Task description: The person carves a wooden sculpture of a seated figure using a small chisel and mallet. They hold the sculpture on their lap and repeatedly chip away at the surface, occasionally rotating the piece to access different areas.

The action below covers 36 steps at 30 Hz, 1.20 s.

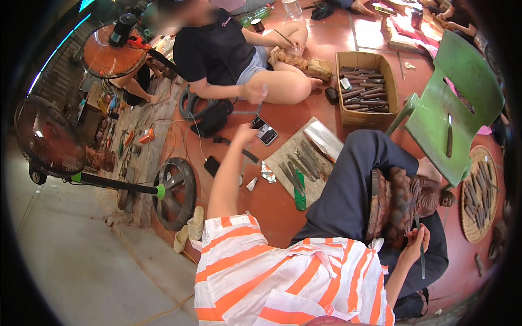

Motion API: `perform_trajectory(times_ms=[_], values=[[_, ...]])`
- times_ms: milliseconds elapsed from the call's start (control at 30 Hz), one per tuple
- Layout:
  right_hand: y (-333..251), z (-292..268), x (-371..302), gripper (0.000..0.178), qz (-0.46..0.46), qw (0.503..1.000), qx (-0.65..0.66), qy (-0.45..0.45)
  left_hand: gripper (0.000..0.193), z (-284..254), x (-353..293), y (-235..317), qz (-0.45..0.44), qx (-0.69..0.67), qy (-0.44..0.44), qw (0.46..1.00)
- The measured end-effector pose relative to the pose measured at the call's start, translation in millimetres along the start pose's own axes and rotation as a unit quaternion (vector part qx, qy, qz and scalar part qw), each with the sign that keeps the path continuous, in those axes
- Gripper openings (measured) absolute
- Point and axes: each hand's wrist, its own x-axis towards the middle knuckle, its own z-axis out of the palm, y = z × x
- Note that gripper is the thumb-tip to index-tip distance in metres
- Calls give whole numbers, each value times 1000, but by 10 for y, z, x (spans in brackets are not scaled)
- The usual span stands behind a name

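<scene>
Head view, only one here. Right grip (417,239): fingers closed round a slim dark tool (422,263), about mid-length, ends poking out both sides. Upper end lies right by the dark wood carving (399,201); contact or small gap, can't tell. Carving sits in the lap, just beyond the right grip and a bit to its left.

Left grip (247,134): arm stretched well away from the right one, fingers at the near-left edge of a phone (267,132), screen lit. Pinching or just touching, can't tell; opening not readable.

Handling, my read: carving looks dense and heavy, stiff, maybe slick on the rounded lumps. Take it by the thick base on its left, off the small end figure, which could chip. Tool: light, rigid, thin; hold mid-shaft, mind the ends. Phone: light, smooth, slippery; glass is fragile, so take both long edges.

Around: mat (296,139) with blades, right of and nearer than the left grip. Green chair (429,117) beyond the right grip, one chisel (449,138) on it. Round basket (464,217) of tools to the right grip's right. Other person's hand (254,93) is just past the left grip.
</scene>
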Motion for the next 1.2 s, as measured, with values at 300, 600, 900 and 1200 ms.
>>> perform_trajectory(times_ms=[300,600,900,1200], values=[[-17,56,-130,35,-26,996,-81,-15,44,1359,-539,1537,338,212,-107,911],[20,-11,-61,35,-13,998,-57,-21,41,119,-3,425,111,281,-38,952],[40,5,-58,34,-4,998,-67,-9,89,-1116,50,-799,-265,184,116,939],[-14,70,-63,34,-19,996,-86,-5,83,-976,146,-943,-280,130,84,947]])
